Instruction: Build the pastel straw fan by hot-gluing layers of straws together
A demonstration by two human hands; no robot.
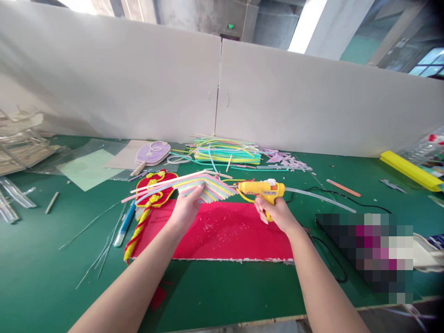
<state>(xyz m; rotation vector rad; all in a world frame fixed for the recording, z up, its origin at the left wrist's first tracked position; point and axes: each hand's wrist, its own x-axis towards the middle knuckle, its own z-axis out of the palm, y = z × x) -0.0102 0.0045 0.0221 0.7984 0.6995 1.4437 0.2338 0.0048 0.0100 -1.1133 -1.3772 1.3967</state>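
Note:
My left hand (pixel 185 208) grips a fan-shaped piece made of pastel straws (pixel 204 187) and holds it above a red sheet (pixel 225 231) on the green table (pixel 52 268). My right hand (pixel 277 213) is wrapped round the handle of a yellow hot glue gun (pixel 262 188). The gun's nozzle points left and almost touches the right edge of the straw piece. A clear glue stick (pixel 319 196) pokes out of the back of the gun. Its black cord (pixel 333 259) trails off to the right.
A red and yellow knotted ornament (pixel 152 194) lies left of the straw piece, beside a blue pen (pixel 125 224). A heap of coloured straws (pixel 225 152), a purple paddle fan (pixel 152 152) and pink scraps (pixel 287 162) sit by the white partition (pixel 138 83). A yellow bar (pixel 409 170) lies far right.

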